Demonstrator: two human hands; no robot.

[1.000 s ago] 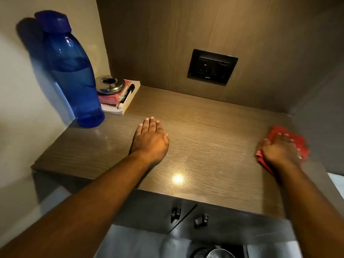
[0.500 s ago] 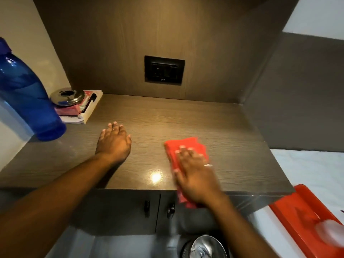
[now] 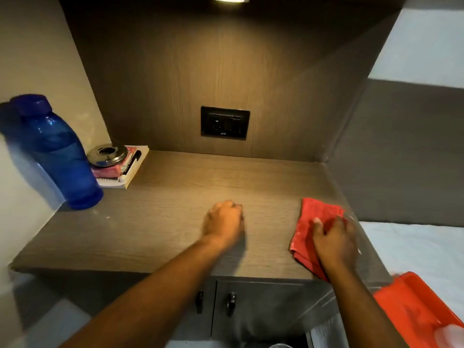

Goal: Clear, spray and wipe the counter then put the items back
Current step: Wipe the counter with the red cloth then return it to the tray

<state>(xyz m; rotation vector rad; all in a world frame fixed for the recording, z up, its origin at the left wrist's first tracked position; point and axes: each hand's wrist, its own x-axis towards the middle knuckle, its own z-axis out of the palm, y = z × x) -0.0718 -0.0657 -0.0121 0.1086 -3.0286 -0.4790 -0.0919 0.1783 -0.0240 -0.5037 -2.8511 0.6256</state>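
While the right hand (image 3: 335, 243) presses down on a red cloth (image 3: 311, 229) near the right front part of the counter (image 3: 175, 222), its fingers spread over the fabric and curled into it, the left hand (image 3: 224, 223) rests on the bare wood just to the left of it, fingers folded under into a loose fist that grips nothing. The two hands lie apart, with a strip of counter between them. The cloth is crumpled; part of it sticks out beyond the right hand toward the back wall, and its near corner hangs just past the counter's front edge. Well to the left of the left hand, at the far left edge of the counter, a blue bottle (image 3: 57, 156) stands upright against the side wall. Just behind and beside it, in the back left corner, a notebook (image 3: 134, 170) lies flat with a pink item, a black pen (image 3: 131, 163) and a round metal lid (image 3: 107, 154) stacked on it. Beyond both hands, a black wall socket (image 3: 225, 122) sits on the back panel. Below the hands, two dark cabinet handles (image 3: 216, 301) show on the doors under the counter. To the right of the right forearm and lower, an orange tray (image 3: 411, 310) lies on a white surface.
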